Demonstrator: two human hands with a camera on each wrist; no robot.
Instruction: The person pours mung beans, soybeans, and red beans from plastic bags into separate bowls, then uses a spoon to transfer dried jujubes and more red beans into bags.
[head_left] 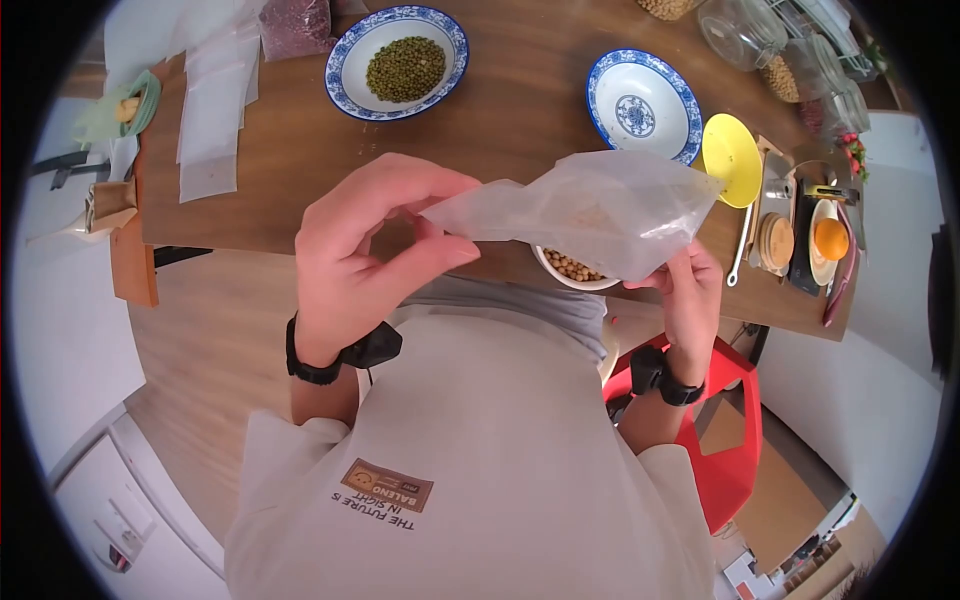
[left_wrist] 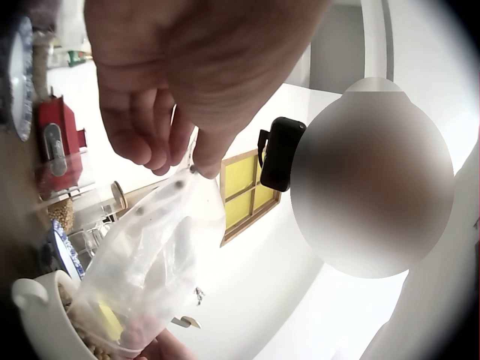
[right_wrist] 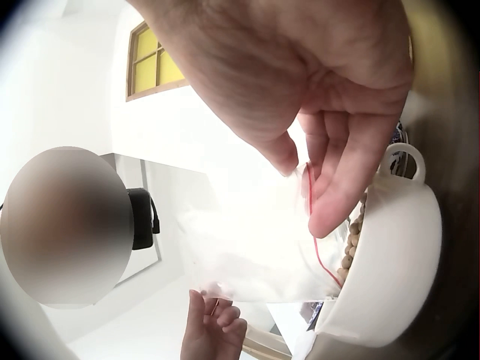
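Observation:
A clear plastic zip bag (head_left: 615, 210) is stretched between both hands above the table's near edge. My left hand (head_left: 365, 235) pinches one corner of it between thumb and forefinger; small dark specks show in that corner in the left wrist view. At the other end, my right hand (head_left: 690, 285) pinches the bag's edge beside a red zip line (right_wrist: 312, 217). Under this end stands a white bowl with handles (right_wrist: 397, 259), holding tan round beans (head_left: 570, 265). The bag overlaps much of the bowl in the head view.
A blue-rimmed bowl of green beans (head_left: 405, 70) stands at the back, a second blue-rimmed bowl (head_left: 640, 105) right of it. Flat plastic bags (head_left: 212, 140) lie at left. At right are a yellow ladle (head_left: 732, 160), glass jars (head_left: 740, 32) and an orange (head_left: 831, 239).

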